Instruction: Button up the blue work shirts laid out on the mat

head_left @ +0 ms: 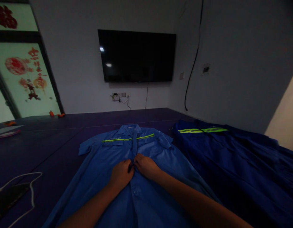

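A light blue work shirt [108,158] with a yellow-green reflective stripe across the chest lies flat on a dark purple surface [53,142], collar away from me. My left hand [121,174] and my right hand [146,166] meet at the shirt's front placket [134,145], mid-chest. Both hands have their fingers curled and pinched on the placket's edges. A button [136,192] shows just below them.
A darker blue garment [232,158] with a reflective stripe lies to the right of the shirt. A white cable [30,186] and a dark flat object [9,198] lie at the lower left. A black wall screen [137,57] hangs ahead.
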